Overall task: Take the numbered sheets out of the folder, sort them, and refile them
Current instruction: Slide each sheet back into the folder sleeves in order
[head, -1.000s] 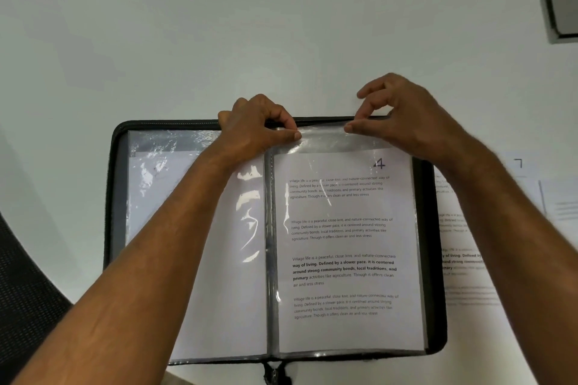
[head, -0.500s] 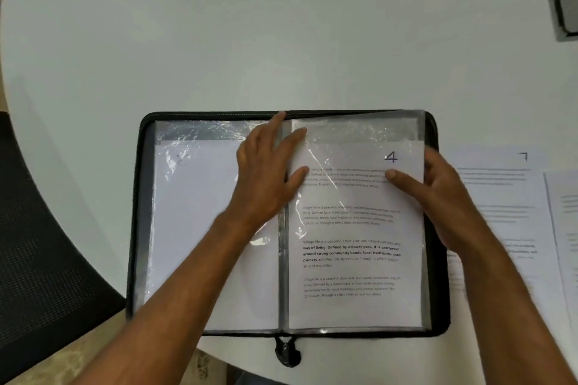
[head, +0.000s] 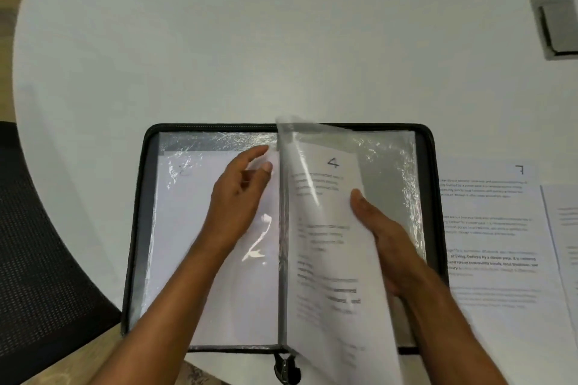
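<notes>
A black zip folder (head: 137, 228) lies open on the white round table, its clear plastic sleeves showing. My left hand (head: 240, 194) rests on the left-hand sleeve page near the spine, fingers loosely bent. The sleeve holding the sheet marked 4 (head: 325, 228) stands lifted off the right side, swung toward the spine. My right hand (head: 381, 237) lies under its free edge with straight fingers and carries it. Beneath it an empty shiny sleeve (head: 394, 172) shows. A loose sheet marked 7 (head: 491, 222) lies on the table right of the folder.
Another printed sheet (head: 563, 228) overlaps the right of the sheet marked 7. A grey box (head: 560, 28) sits at the far right edge. A black mesh chair (head: 37, 259) stands at the left, beside the table's rim. The zip pull (head: 286, 369) hangs at the folder's near edge.
Both hands left the sleeve's top opening. The left hand settled on the left page. The right hand went to the right edge and lifted the sleeve with sheet 4 toward the spine.
</notes>
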`<state>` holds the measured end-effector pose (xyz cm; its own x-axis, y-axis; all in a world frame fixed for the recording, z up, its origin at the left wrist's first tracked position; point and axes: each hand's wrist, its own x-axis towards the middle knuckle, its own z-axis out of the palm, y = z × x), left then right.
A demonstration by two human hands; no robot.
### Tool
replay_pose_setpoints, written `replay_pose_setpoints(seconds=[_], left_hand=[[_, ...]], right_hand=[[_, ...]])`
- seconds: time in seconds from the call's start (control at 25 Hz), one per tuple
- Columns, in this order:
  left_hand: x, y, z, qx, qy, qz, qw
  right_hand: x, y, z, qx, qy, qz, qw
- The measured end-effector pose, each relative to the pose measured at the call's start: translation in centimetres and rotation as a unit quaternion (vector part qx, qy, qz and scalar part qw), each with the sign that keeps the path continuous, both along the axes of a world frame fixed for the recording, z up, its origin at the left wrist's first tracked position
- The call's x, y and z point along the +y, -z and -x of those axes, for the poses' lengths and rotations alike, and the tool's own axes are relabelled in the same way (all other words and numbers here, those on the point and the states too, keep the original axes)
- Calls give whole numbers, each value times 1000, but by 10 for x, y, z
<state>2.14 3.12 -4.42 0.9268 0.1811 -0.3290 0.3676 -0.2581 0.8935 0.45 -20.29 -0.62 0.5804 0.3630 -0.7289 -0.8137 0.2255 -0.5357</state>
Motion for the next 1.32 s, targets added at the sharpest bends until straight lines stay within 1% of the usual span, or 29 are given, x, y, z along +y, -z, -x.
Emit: replay_pose_setpoints(seconds=[0.08,0.12,0.16,0.2,0.24,0.28,0.32,0.4,0.44,0.48,0.52,0.56,0.64,0.68,0.76,0.8,0.84,0.96,1.0,1.12,1.2,1.32], left_hand=[[9,-8,-4,29,-40,59,997],[13,-13,-6,44,-52,81,994],[18,-17,-8,59,-63,100,991],[24,-19,-10,71,-71,117,988],[32,-21,-10,81,-78,126,986],[40,-22,-10,90,-82,126,984],[50,-23,-9,97,-84,120,984],[67,-25,-5,103,-79,73,989],[75,-24,-2,104,-73,46,991],[79,-26,2,108,-69,20,992],[82,-27,5,110,-71,-3,991],[84,-28,9,109,-74,-27,991],[84,-27,17,86,-52,-109,989],[85,-23,20,71,-30,-177,981],[86,-12,23,57,4,-323,945],[84,-7,23,57,8,-377,925],[82,-1,23,58,4,-405,912],[69,7,24,44,-34,-415,908],[64,9,26,30,-45,-429,902],[50,15,30,-10,-41,-500,865],[37,18,31,-21,-14,-496,868],[7,20,30,-29,55,-465,883]], right_hand=[[32,2,1,-11,17,-89,996],[48,5,4,-30,16,-107,994],[61,10,6,-58,6,-99,993],[74,15,7,-98,-21,-70,993],[84,19,10,-149,-71,-34,986],[93,23,12,-207,-139,6,968],[100,28,14,-267,-211,53,939],[107,42,21,-386,-316,178,848],[108,47,26,-431,-344,229,802],[109,53,31,-468,-356,265,765],[109,59,36,-495,-358,282,740],[108,64,39,-512,-357,288,727],[106,73,40,-527,-360,292,712],[106,76,39,-533,-362,298,704],[106,79,38,-541,-370,310,689],[106,79,39,-543,-373,314,683],[105,79,39,-548,-371,316,680],[99,82,42,-575,-337,340,663],[95,83,42,-579,-320,352,661],[76,86,45,-569,-278,394,665],[62,88,46,-556,-256,432,663],[37,91,45,-517,-197,487,676]])
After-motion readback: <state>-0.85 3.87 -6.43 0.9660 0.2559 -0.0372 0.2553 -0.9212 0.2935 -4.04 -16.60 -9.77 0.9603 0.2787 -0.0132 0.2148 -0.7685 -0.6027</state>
